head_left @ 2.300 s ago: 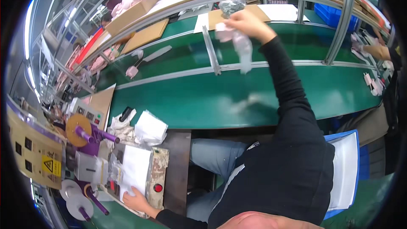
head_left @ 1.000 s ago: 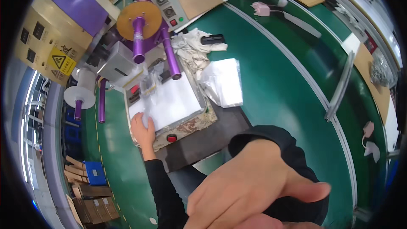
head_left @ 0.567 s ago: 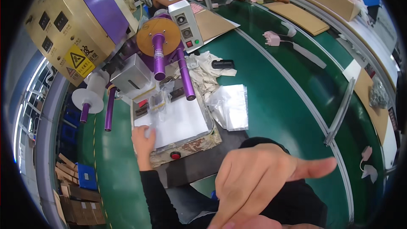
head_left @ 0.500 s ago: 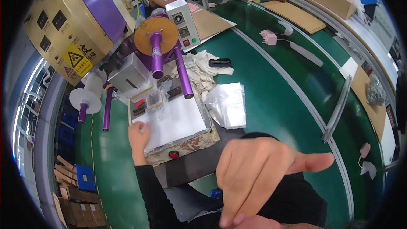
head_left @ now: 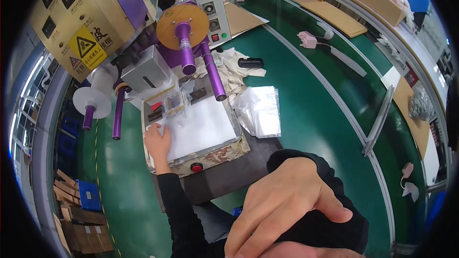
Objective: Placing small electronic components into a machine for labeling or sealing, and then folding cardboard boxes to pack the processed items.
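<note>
Two bare hands show: the left hand is at the eight o'clock edge of a white sheet, its fingers loosely curled; whether they pinch it I cannot tell. The right hand, between four and five o'clock from the sheet, has its thumb spread, but its fingertips run out of view, so any hold cannot be told. The sheet covers much of a worn machine base, with a red button at six. Purple rods crowd twelve; clear bags lie at three, and beyond them a green surface runs wide to a metal rail. About two seconds ago the right hand reached over that rail, holding something pale pink. At ten, a gold casing bears a yellow warning label with a black triangle.
</note>
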Demonstrator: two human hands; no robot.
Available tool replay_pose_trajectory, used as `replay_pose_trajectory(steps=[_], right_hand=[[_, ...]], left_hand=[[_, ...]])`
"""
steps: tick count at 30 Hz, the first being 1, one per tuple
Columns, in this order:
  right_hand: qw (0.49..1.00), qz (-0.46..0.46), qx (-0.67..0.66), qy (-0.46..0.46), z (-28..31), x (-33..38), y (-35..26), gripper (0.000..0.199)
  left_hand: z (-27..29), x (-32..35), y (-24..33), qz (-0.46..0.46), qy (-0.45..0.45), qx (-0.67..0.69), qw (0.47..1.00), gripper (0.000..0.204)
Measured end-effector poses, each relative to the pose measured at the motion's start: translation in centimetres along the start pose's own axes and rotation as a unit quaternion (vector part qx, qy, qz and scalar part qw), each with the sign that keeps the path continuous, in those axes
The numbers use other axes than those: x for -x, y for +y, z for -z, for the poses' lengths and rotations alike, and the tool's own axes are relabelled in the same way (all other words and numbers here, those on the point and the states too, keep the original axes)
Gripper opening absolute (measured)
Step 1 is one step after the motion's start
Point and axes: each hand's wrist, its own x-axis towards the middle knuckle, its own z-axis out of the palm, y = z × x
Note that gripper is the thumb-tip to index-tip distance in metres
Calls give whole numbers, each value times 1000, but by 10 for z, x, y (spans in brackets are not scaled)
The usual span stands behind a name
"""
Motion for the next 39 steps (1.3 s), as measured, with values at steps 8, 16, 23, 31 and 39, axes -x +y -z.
replay_pose_trajectory(steps=[8, 16, 23, 31, 39], right_hand=[[996, 26, -33, 74, -3, 3, 21, 116], [991, 38, -71, 103, -1, 3, 26, 117], [987, 56, -138, 63, 10, 5, 27, 112], [968, 52, -221, 105, 1, 0, 30, 107], [978, 119, -116, 127, 4, 9, 56, 53]], left_hand=[[-1, 2, -1, 8, -3, 12, 1000, 25], [-2, 1, -2, 3, 0, 9, 1000, 25], [-3, 1, -2, 2, 5, 5, 1000, 26], [-5, 1, -4, 1, 5, 9, 1000, 25], [-4, 2, -5, 15, -12, 12, 1000, 26]])
